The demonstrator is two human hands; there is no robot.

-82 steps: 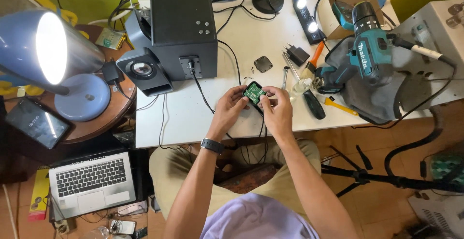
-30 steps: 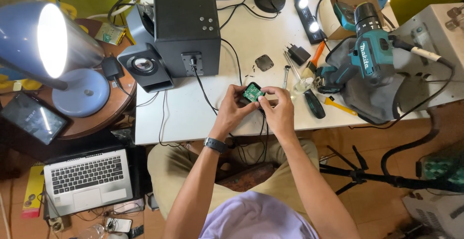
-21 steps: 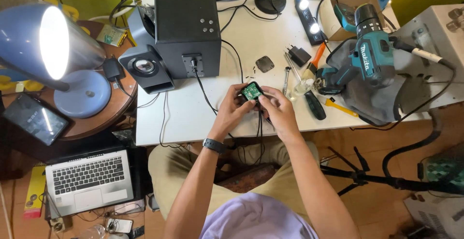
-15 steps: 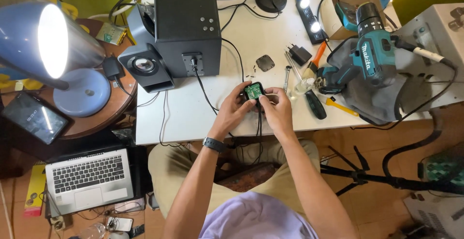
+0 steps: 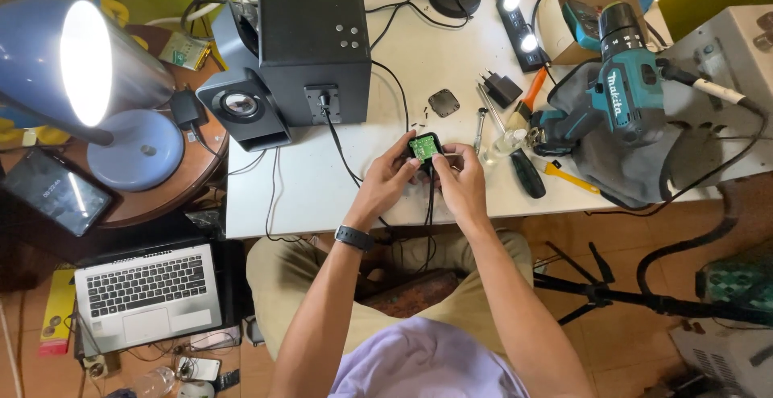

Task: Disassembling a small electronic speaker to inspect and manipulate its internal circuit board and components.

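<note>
Both hands, left hand and right hand, pinch a small black casing with green circuit board above the white table.

Two hands at work: left hand, right hand, sharing one small black casing with a green circuit board. On the bench: one large black speaker box, one small satellite speaker, one teal cordless drill, one black plug adapter, one black-handled screwdriver. One blue desk lamp (lit). One laptop on the floor.
</note>
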